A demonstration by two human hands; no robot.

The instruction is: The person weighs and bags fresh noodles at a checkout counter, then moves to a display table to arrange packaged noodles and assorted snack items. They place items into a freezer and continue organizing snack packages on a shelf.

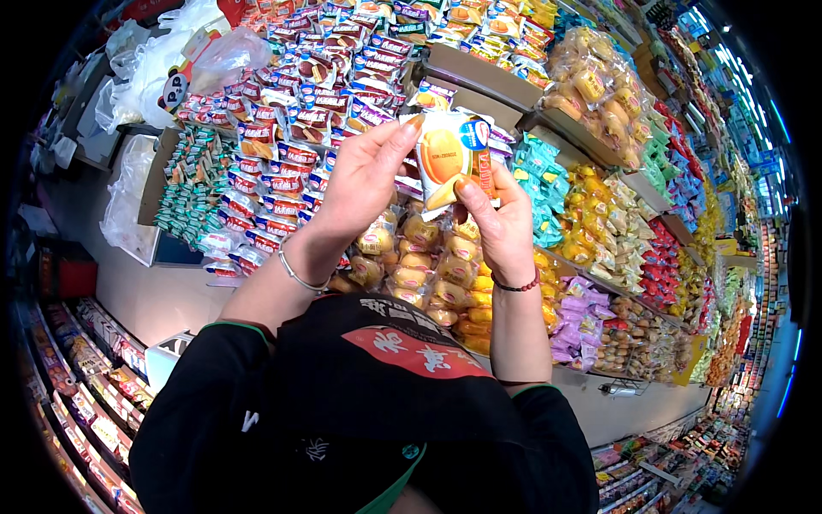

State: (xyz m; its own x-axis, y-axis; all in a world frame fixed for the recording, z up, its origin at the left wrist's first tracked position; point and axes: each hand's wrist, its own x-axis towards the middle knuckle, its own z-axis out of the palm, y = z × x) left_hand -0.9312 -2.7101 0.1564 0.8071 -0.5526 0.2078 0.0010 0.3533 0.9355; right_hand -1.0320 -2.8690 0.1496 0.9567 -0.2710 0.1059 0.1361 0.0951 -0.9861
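Observation:
A small printed snack packet, white with an orange bun picture and a blue corner, is held up in front of me. My left hand pinches its upper left edge between thumb and fingers. At the lower right, my right hand grips it with the thumb on the front; most of the other fingers are behind it. Below the packet lie rows of clear-wrapped buns. Dark red and white wrapped cakes are heaped beyond my left hand, and turquoise packets lie to the right of my right hand.
Small green packets fill a bin at the left, near white plastic bags. Bagged buns are piled in a raised brown tray at the upper right. Purple packets sit at the front edge. Stocked shelves curve along the lower left.

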